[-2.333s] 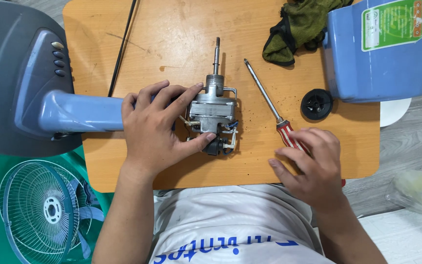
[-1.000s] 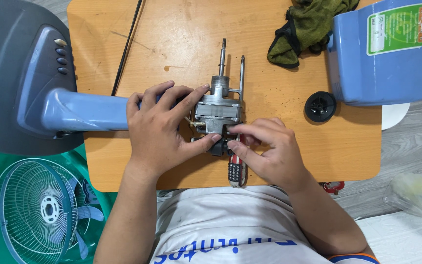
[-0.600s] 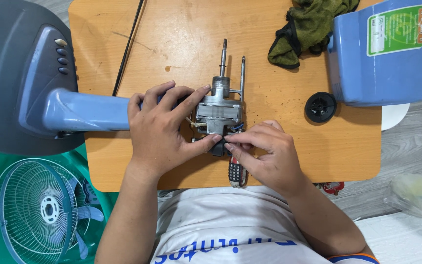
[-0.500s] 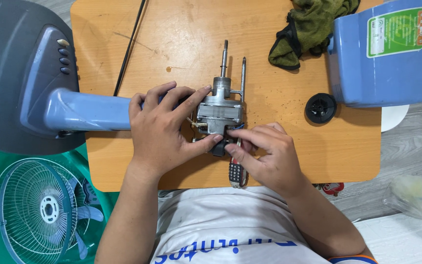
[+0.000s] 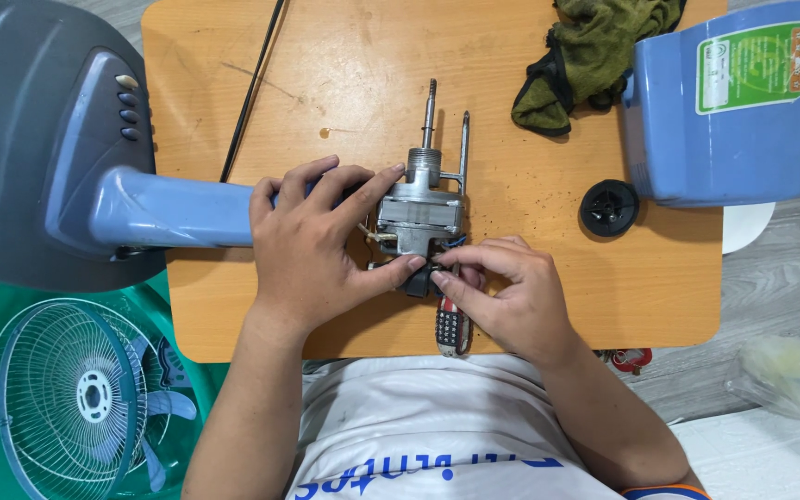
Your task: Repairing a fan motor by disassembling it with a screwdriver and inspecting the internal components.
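on the bench (image 5: 548, 306), right hand (image 5: 506, 301) now grips the screwdriver (image 5: 453, 319) upright against the fan motor (image 5: 418, 218) clasped by left hand (image 5: 312, 241), ready to turn.

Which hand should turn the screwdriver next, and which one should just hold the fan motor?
Probably the right hand: its grip is on the screwdriver, whose shaft lies alongside the fan motor. The left hand lies over the motor's side, well placed to steady it.

Open surface (image 5: 344, 83) beyond the motor (image 5: 418, 208); hemmed left by fan base (image 5: 39, 139), right by blue housing (image 5: 724, 102), knob (image 5: 609, 207), rag (image 5: 594, 46).
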